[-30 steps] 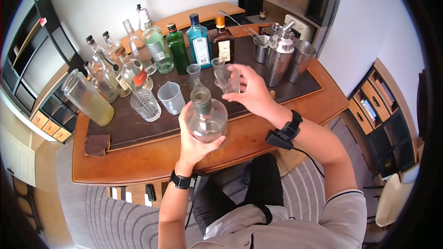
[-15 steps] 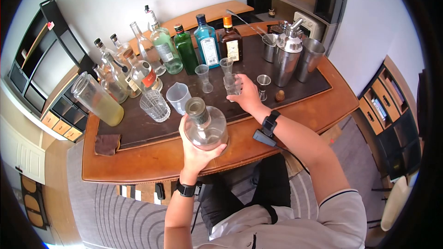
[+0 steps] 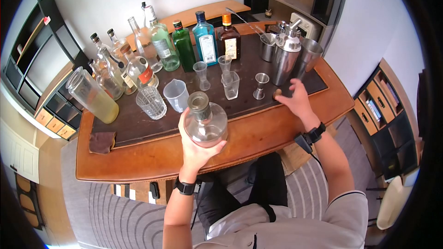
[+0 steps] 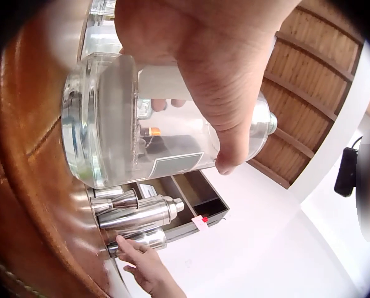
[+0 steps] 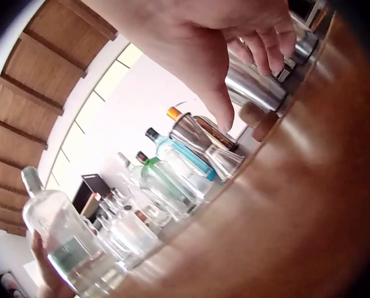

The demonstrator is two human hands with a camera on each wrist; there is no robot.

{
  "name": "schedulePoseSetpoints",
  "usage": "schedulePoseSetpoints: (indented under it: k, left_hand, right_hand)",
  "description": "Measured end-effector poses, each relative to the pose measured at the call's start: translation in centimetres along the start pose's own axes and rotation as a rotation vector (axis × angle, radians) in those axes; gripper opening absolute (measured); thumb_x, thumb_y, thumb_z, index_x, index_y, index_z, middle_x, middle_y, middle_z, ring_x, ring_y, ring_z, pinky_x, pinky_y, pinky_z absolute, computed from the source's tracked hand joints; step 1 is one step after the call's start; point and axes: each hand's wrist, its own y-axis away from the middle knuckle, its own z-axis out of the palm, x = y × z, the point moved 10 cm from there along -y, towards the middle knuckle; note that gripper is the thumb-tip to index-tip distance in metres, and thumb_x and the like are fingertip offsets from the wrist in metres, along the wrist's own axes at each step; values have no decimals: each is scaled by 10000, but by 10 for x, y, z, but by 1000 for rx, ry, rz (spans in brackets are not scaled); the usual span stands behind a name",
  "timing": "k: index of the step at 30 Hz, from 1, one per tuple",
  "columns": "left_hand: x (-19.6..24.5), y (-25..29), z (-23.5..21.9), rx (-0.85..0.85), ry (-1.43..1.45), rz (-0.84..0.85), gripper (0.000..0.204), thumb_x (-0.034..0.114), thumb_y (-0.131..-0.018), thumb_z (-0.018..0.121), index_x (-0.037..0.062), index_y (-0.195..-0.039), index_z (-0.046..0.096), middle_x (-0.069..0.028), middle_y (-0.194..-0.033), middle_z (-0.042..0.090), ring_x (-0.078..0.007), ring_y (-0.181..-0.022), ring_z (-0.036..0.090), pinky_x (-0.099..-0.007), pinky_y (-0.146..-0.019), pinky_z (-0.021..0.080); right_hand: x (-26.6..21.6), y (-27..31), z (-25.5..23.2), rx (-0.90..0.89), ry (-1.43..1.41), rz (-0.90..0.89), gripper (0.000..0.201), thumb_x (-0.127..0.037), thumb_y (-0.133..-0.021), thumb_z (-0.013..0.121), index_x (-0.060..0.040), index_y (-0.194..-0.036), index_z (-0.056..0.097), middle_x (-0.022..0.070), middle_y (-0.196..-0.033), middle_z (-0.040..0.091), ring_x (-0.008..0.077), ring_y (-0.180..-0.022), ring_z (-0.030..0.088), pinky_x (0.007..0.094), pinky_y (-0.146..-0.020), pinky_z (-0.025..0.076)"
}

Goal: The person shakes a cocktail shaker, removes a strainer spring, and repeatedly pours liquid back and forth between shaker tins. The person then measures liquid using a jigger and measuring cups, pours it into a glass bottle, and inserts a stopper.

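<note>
My left hand (image 3: 196, 156) grips a clear, round-shouldered glass bottle (image 3: 208, 127) by its body, over the front edge of the table. In the left wrist view the thumb lies across the bottle's (image 4: 116, 124) side. My right hand (image 3: 301, 103) hovers at the cork stopper (image 3: 277, 94), fingers spread and nothing held; the right wrist view has the stopper (image 5: 259, 121) just beyond the thumb tip. A steel jigger (image 3: 260, 85) stands left of the stopper. Further left is a small clear glass (image 3: 231, 86), beside two hourglass-shaped clear measures, one of them a clear measure (image 3: 201, 74).
A cocktail shaker (image 3: 286, 57) and a steel tin (image 3: 308, 57) stand behind my right hand. Several bottles line the back, including a green bottle (image 3: 184, 48). A plastic jug (image 3: 176, 94), a cut-glass tumbler (image 3: 151, 103) and a tall jar (image 3: 94, 94) stand left.
My right hand set the small clear glass down on the table, let go and moved right to the cork stopper. My left hand still holds the bottle in nearly the same place.
</note>
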Motion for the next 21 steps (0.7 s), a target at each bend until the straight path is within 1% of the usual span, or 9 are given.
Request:
schedulePoseSetpoints:
  k: [1, 5, 8, 10, 13, 14, 15, 17, 21]
  left_hand:
    - [0, 0, 1, -2, 31, -15, 1209, 195, -591, 948, 25, -1530, 206, -174, -1411, 431, -281, -1299, 483, -425, -1105, 407]
    - [-1, 2, 0, 17, 66, -25, 1204, 188, -592, 946, 24, -1530, 209, -173, -1401, 445, -280, -1283, 501, -425, -1097, 418]
    - [0, 1, -1, 6, 14, -4, 1221, 187, -593, 948, 31, -1539, 192, -182, -1401, 455, -289, -1292, 501, -429, -1103, 416]
    - [3, 0, 0, 7, -2, -14, 1223, 188, -595, 947, 31, -1540, 187, -183, -1405, 454, -290, -1299, 497, -432, -1106, 415]
    - [6, -1, 0, 3, -21, -42, 1228, 197, -601, 949, 34, -1545, 179, -183, -1415, 449, -294, -1316, 486, -439, -1115, 409]
    - [7, -1, 1, -6, -26, -25, 1231, 202, -603, 951, 36, -1545, 178, -182, -1419, 448, -294, -1319, 485, -439, -1118, 407]
    - [8, -1, 2, -15, -29, -7, 1234, 207, -604, 953, 37, -1546, 176, -182, -1422, 447, -294, -1322, 483, -439, -1120, 406]
    - [8, -2, 1, -1, -29, -3, 1237, 214, -605, 956, 39, -1548, 175, -182, -1422, 451, -293, -1322, 485, -439, -1124, 402]
    - [10, -3, 3, -30, -74, 29, 1233, 215, -610, 957, 40, -1548, 176, -190, -1430, 457, -291, -1323, 493, -439, -1118, 408]
  right_hand:
    - [9, 4, 12, -117, 144, 17, 769, -311, -699, 899, -26, -1302, 516, 141, -1059, 610, 276, -967, 612, 381, -853, 512]
    - [18, 3, 32, -169, 177, 21, 740, -359, -692, 896, -25, -1263, 563, 156, -1087, 614, 318, -1013, 610, 409, -873, 512]
    - [19, -4, 44, -241, 171, -2, 599, -349, -689, 897, -9, -1118, 653, 171, -1066, 624, 323, -1006, 618, 401, -865, 515]
    - [17, -6, 38, -210, 181, -5, 444, -300, -698, 888, 3, -960, 696, 163, -964, 671, 321, -912, 664, 387, -812, 540]
    - [1, -5, 13, -110, 83, 7, 356, -227, -709, 871, 14, -907, 698, 151, -864, 709, 292, -760, 695, 358, -726, 561]
    - [-18, 0, 2, -85, 75, -75, 332, -125, -707, 845, 4, -975, 696, 133, -815, 722, 215, -670, 696, 301, -660, 553]
    - [-37, 1, -7, -92, 78, -83, 332, -125, -707, 845, 4, -975, 697, 133, -815, 722, 215, -670, 696, 301, -660, 553]
    - [-83, 6, -25, -117, -77, -87, 354, -30, -715, 809, -7, -1047, 686, 115, -806, 709, 123, -655, 668, 254, -631, 527]
    - [-185, 2, -51, -166, -358, -295, 376, 28, -724, 767, -25, -1085, 676, 84, -771, 682, 78, -632, 634, 232, -607, 503]
